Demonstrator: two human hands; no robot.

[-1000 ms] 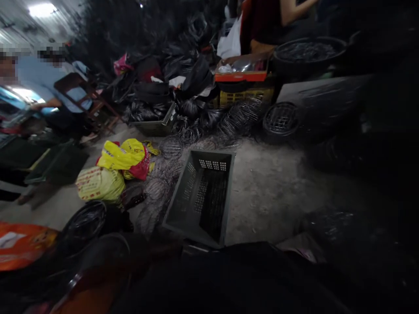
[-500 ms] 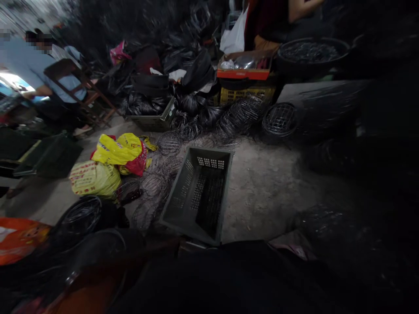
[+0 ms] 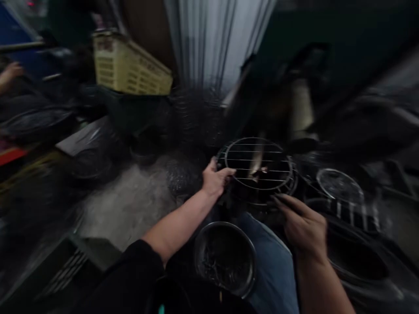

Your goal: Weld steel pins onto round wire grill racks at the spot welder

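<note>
A round wire rack [image 3: 244,169], with parallel bars across a ring and more wire beneath, is held level in front of me. My left hand [image 3: 214,179] grips its left edge, the thumb lying over the ring. At the near right edge, my right hand [image 3: 306,224] has its fingers closed together on the rim; blur hides the exact contact. Below the rack, close to my knee, stands a round metal bowl [image 3: 250,244] with small shiny pieces in it. Another wire rack [image 3: 340,185] rests to the right, above a dark tub [image 3: 356,257].
A yellow crate [image 3: 131,69] sits on a dark green bin at the back left. Stacked wire racks [image 3: 188,113] stand behind, blurred. A grey-green crate [image 3: 62,270] lies at the lower left. Another person's hand [image 3: 11,74] shows at the left edge.
My view has swung far to the right, away from the yellow bags; the grey-green crate is now at lower left. Both my hands have come into view with a wire rack.
</note>
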